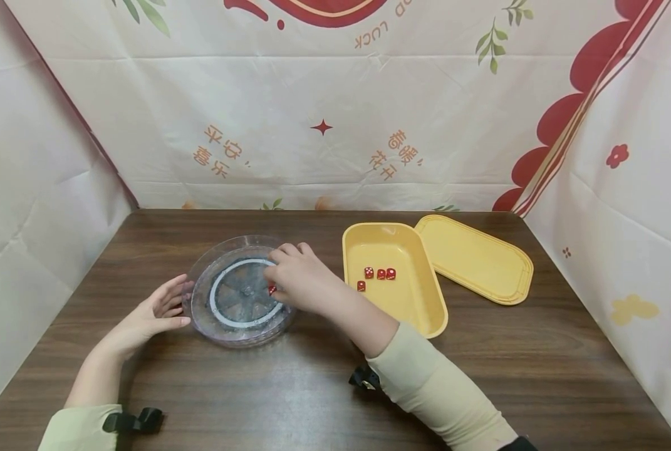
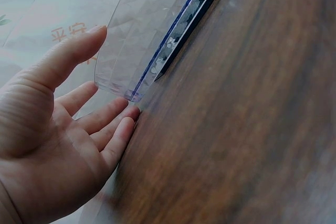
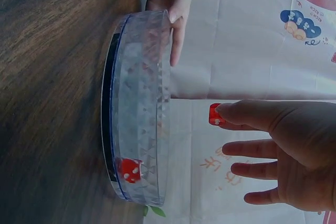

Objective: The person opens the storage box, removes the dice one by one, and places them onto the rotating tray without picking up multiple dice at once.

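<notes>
A round clear plastic dish [image 1: 242, 338] with a pale ring in its base stands on the table at centre left. My left hand [image 1: 146, 317] is at its left side, fingers loosely spread and fingertips at the wall. Above the dish's right part is my right hand [image 1: 307, 283], pinching a red die [image 3: 215, 115] between thumb and forefinger while the other fingers extend. Another red die [image 3: 130, 170] shows through the clear wall in the right wrist view. Several red dice [image 1: 369, 273] lie in the yellow tray [image 1: 433, 307], right of the right hand.
A yellow lid [image 1: 476, 260] lies flat at the tray's back right, close against it. Printed white cloth [image 1: 324, 156] walls off the back and both sides of the dark wooden table [image 1: 228, 401].
</notes>
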Demonstrator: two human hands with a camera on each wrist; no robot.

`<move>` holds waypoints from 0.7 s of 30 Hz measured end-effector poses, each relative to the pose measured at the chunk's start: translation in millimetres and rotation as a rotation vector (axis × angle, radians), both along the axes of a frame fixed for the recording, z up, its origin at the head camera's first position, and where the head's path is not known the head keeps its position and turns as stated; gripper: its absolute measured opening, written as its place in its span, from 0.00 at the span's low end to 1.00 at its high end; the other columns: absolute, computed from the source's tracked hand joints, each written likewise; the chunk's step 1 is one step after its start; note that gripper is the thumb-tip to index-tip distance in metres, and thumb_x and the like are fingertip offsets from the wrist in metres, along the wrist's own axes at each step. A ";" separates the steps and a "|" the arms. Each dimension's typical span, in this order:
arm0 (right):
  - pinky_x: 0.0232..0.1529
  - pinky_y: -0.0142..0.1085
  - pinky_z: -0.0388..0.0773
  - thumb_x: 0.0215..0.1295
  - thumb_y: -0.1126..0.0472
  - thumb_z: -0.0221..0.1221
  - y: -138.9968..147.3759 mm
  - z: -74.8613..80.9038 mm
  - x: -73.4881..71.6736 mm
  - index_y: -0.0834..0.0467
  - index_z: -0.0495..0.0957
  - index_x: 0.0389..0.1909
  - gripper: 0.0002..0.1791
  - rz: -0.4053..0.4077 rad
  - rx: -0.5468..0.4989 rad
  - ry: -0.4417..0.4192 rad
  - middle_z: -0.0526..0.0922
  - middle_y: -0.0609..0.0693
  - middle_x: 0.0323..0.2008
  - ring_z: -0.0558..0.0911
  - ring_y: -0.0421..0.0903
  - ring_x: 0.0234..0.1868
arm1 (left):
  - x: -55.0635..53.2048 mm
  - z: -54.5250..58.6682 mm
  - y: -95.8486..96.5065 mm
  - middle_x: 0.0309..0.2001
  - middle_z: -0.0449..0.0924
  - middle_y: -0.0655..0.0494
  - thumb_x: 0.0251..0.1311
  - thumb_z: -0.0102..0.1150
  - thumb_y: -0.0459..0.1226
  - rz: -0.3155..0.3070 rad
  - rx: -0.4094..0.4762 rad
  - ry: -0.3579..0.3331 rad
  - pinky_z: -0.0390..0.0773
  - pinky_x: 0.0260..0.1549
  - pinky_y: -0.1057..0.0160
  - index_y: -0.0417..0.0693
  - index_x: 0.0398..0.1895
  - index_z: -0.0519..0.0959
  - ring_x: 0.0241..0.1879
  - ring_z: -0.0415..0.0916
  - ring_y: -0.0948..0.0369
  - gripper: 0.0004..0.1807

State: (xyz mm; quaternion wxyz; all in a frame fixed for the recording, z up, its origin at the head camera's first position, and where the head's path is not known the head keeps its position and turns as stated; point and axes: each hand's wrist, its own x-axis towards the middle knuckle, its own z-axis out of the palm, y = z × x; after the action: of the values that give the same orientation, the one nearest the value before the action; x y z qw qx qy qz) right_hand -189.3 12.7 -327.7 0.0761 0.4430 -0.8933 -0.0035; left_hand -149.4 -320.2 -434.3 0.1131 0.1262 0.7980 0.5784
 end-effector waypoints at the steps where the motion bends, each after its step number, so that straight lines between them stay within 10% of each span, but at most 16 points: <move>1: 0.52 0.46 0.65 0.60 0.51 0.64 -0.6 -1.0 -0.2 0.45 0.83 0.36 0.05 0.000 -0.003 0.001 0.77 0.48 0.51 0.68 0.49 0.57 | 0.1 0.0 0.2 0.72 0.46 0.33 0.60 0.61 0.30 0.001 0.000 -0.002 0.63 0.52 0.77 0.41 0.75 0.43 0.63 0.57 0.62 0.46; 9: 0.54 0.47 0.64 0.61 0.50 0.64 -5.0 -5.7 -1.2 0.46 0.83 0.40 0.09 -0.004 -0.008 -0.031 0.76 0.48 0.52 0.68 0.49 0.58 | 0.8 2.4 3.7 0.71 0.46 0.32 0.60 0.60 0.29 -0.016 0.022 0.004 0.63 0.51 0.78 0.40 0.75 0.42 0.66 0.47 0.37 0.46; 21: 0.56 0.49 0.64 0.60 0.47 0.65 -3.6 -6.5 0.6 0.46 0.82 0.45 0.14 -0.007 0.000 -0.042 0.75 0.50 0.56 0.68 0.50 0.59 | 0.0 0.0 0.5 0.72 0.46 0.34 0.60 0.61 0.30 -0.004 -0.007 -0.003 0.63 0.51 0.78 0.41 0.75 0.42 0.66 0.50 0.41 0.46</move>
State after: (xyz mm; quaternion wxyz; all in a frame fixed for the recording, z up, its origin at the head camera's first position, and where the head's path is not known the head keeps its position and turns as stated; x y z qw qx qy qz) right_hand -188.7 9.1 -334.3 0.0574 0.4399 -0.8962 0.0055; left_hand -149.4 -319.7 -434.3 0.1162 0.1266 0.7995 0.5755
